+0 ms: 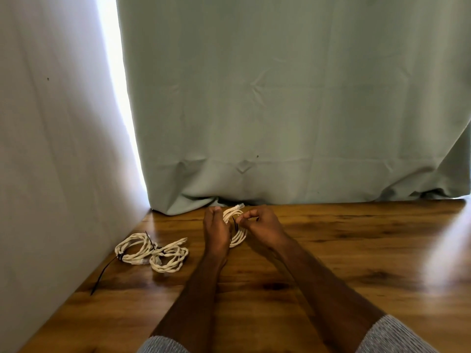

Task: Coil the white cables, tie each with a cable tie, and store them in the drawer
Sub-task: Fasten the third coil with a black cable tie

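Note:
A white coiled cable (238, 234) is held upright between both hands near the far edge of the wooden table (331, 263). My left hand (216, 231) grips the coil's left side. My right hand (262, 226) pinches a black cable tie (235, 223) that wraps the coil. A connector end sticks up at the coil's top. To the left lie two more white coils on the table: one (135, 248) bound with a long black tie, and another (169, 256) beside it whose tie I cannot make out.
A pale green curtain (293, 110) hangs along the table's far edge. A white wall (51, 149) borders the table on the left. No drawer is in view. Bare wood stretches to the right and toward me.

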The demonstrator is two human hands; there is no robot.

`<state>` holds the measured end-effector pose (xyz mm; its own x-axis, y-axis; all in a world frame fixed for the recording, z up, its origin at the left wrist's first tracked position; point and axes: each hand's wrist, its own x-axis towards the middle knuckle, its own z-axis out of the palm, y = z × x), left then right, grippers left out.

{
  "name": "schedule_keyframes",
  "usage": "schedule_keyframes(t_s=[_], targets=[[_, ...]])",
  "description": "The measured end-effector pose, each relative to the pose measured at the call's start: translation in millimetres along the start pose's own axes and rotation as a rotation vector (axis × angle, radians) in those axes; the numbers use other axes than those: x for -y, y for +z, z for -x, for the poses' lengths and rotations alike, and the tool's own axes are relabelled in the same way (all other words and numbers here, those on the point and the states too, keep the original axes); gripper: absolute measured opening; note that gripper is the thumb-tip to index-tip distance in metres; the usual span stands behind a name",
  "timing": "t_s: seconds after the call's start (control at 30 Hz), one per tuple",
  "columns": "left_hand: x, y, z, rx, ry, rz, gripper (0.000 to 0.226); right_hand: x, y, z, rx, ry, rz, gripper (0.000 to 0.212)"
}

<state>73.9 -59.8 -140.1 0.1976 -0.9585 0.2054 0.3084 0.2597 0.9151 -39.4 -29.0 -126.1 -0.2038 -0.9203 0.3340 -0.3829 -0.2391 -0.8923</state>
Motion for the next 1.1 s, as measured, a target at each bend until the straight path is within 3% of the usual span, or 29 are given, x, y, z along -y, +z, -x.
schedule_keyframes(t_s=[0.17,0.63,0.93,1.1], targets=[[0.7,1.7,0.9,0.001,-0.043,-0.005,0.018,-1.1,2.8,1.3,-0.086,-0.147,0.036,0.017],[-4.3,5.6,10.7,0.132,-0.066,-0.124,0.032,-7.3,-4.3,-0.4,-0.061,-0.387,-0.079,0.009],[-13.9,-2.6,10.9,0.393,-0.162,-0.145,0.021,5.4,-14.6,5.3,0.127,-0.116,-0.402,0.026],[-17.8,-4.1,13.0,0.442,-0.194,-0.117,0.023,11.6,-11.2,7.4,0.099,-0.048,-0.402,0.016]])
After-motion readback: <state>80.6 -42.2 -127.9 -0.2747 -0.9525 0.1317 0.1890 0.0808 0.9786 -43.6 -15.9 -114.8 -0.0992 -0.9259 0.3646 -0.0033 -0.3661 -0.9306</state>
